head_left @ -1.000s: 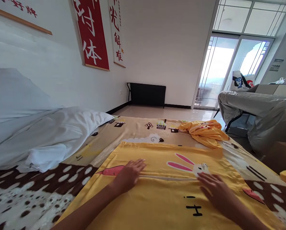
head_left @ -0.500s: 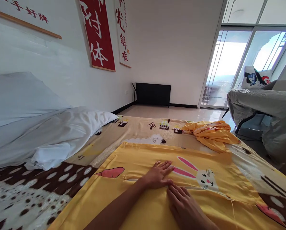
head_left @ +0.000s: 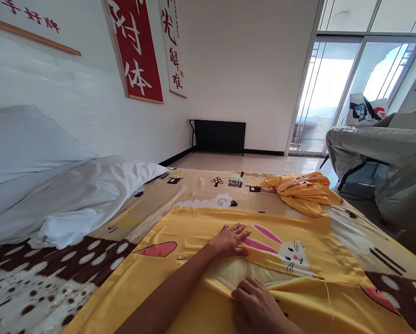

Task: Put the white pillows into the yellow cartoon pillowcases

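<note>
Yellow pillowcase (head_left: 201,222) with a rabbit and carrot print, lying flat on the patterned bed sheet (head_left: 100,250) near the person's edge of the bed. The left hand (head_left: 230,240) rests palm-down on the far flap beside the rabbit's ears, fingers extended and close together, pinning the cloth. The right hand (head_left: 258,304) lies nearer the person, its fingers curled onto the edge of the near flap and drawing it toward the body, so that the slit between the two flaps gapes and a paler lining shows inside. The step in hand appears to be the opening of the pillowcase mouth. The next move would call for the far flap to be held down while the near edge is lifted clear, so the opening widens without the whole case sliding. A white pillow (head_left: 89,195) lies to the left, against the wall; a crumpled yellow cloth (head_left: 303,192) sits at the far right of the bed.
</note>
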`<state>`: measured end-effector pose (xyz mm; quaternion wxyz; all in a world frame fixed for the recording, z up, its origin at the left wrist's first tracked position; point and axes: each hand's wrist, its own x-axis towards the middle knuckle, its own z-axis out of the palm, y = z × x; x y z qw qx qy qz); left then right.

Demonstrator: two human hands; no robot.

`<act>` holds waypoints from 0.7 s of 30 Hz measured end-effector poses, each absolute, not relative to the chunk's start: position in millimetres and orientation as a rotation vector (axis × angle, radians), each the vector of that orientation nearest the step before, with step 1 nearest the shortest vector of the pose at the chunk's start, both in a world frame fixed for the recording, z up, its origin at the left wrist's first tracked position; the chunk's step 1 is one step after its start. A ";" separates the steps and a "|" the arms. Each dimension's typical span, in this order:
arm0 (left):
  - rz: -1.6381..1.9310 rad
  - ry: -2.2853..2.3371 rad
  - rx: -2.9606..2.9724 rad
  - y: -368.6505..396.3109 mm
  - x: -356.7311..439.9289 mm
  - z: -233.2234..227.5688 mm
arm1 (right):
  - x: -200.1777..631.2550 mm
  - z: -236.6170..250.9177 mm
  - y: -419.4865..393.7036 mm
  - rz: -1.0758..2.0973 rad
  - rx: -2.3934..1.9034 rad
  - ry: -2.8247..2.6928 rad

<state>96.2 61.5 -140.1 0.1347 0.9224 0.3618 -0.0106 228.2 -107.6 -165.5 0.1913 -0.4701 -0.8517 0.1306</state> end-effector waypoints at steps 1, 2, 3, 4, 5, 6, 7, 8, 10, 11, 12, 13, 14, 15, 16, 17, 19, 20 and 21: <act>-0.021 1.068 2.674 63.8 97.3 -140.1 | 227.4 -168.0 -106.7 0.351 -1.293 -2.443; -0.010 1.090 2.672 66.1 97.9 -140.1 | 226.6 -170.8 -105.3 0.326 -1.262 -2.490; 0.001 1.116 2.668 68.7 98.0 -140.3 | 225.9 -173.9 -103.6 0.289 -1.229 -2.531; 0.010 1.147 2.660 71.6 98.0 -140.5 | 225.4 -177.3 -101.7 0.246 -1.192 -2.566; 0.017 1.184 2.648 74.8 98.2 -140.6 | 224.9 -180.8 -99.6 0.206 -1.140 -2.600; 0.025 1.228 2.632 78.2 98.7 -140.8 | 224.7 -184.3 -97.6 0.170 -1.075 -2.632; 0.035 1.280 2.613 81.5 99.8 -140.8 | 224.7 -187.6 -95.8 0.141 -1.006 -2.657; 0.045 1.337 2.590 84.8 101.4 -140.8 | 225.0 -190.6 -94.1 0.119 -0.942 -2.673; 0.065 1.446 2.540 90.7 105.7 -140.5 | 225.9 -196.0 -91.3 0.096 -0.847 -2.680; 0.072 1.489 2.519 93.3 107.2 -140.2 | 226.4 -198.8 -90.1 0.090 -0.818 -2.674; 0.078 1.521 2.504 95.9 107.3 -139.7 | 226.9 -201.8 -88.9 0.082 -0.802 -2.666; 0.085 1.543 2.495 98.7 105.1 -138.9 | 227.3 -205.1 -87.6 0.070 -0.791 -2.656; 0.097 1.567 2.489 101.9 99.6 -137.6 | 227.6 -208.8 -86.2 0.052 -0.782 -2.644; 0.120 1.604 2.479 105.4 90.1 -135.6 | 227.9 -212.7 -84.6 0.030 -0.774 -2.630; 0.155 1.663 2.462 109.3 75.9 -132.8 | 228.1 -216.5 -82.8 0.008 -0.761 -2.616; 0.204 1.746 2.433 113.1 56.7 -129.1 | 228.4 -219.9 -81.0 -0.005 -0.746 -2.602; 0.343 1.979 2.326 118.2 4.5 -118.8 | 229.2 -224.6 -77.8 0.002 -0.712 -2.578; 0.425 2.107 2.249 118.2 -27.0 -112.5 | 229.7 -225.8 -76.6 0.023 -0.701 -2.570; 0.513 2.237 2.148 115.9 -60.8 -105.7 | 230.1 -226.2 -75.7 0.052 -0.692 -2.562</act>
